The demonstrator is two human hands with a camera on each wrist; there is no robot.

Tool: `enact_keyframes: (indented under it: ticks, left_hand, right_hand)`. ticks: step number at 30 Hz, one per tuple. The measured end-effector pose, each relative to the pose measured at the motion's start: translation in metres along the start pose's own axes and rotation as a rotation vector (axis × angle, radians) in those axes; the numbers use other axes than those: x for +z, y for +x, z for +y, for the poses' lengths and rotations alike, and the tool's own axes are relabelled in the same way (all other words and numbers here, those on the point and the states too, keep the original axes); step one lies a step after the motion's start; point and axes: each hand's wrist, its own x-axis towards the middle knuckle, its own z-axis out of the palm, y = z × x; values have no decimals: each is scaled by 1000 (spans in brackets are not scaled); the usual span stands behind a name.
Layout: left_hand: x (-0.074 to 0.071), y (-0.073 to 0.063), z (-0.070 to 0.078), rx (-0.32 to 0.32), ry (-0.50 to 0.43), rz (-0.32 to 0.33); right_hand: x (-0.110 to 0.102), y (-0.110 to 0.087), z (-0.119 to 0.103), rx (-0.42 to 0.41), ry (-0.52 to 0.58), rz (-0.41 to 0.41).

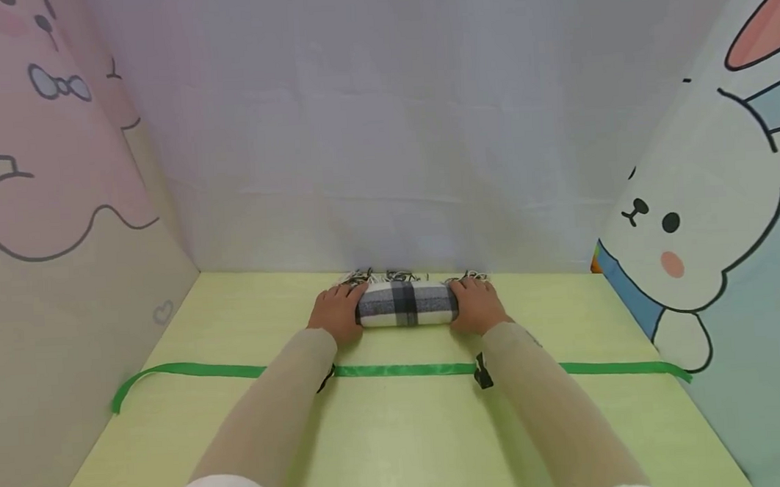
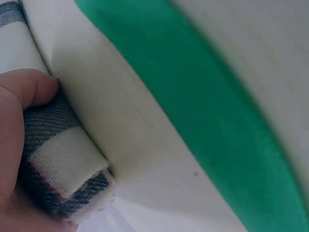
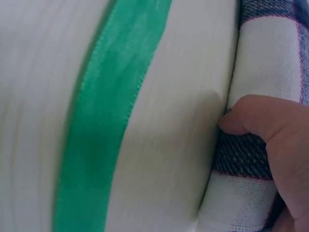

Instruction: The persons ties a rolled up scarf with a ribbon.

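Note:
A rolled-up plaid scarf (image 1: 405, 304), white with dark blue-grey bands, lies crosswise near the far edge of the pale yellow table (image 1: 403, 441). Loose fringe (image 1: 401, 276) sticks out behind the roll. My left hand (image 1: 338, 314) grips its left end, and my right hand (image 1: 478, 306) grips its right end. In the left wrist view the thumb (image 2: 36, 87) curls over the near side of the roll. The right wrist view likewise has the thumb (image 3: 246, 116) bent across the cloth. The other fingers are mostly hidden behind the roll.
A green ribbon (image 1: 403, 370) runs across the table between me and the scarf, passing under both forearms. A whitish curtain-like wall (image 1: 384, 126) rises behind the table. Side panels with cartoon animals (image 1: 693, 220) stand left and right.

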Motion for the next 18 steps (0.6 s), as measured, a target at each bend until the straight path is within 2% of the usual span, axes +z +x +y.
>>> enact_keyframes:
  ticks: [3,7,11,18]
  left_hand:
    - [2,0,-1,-35,-54,-11]
    - [4,2,-3,-83,-108,12]
    - [5,5,-3,-100,-110,31]
    - [0,3,8,-133,-98,1]
  right_hand:
    - [-1,-1,-2,7,44,-9]
    - [-3,-3,-6,22,86,-3]
    - [-1,-3,-8,25,71,18]
    - [6,-5,-4,34,58,28]
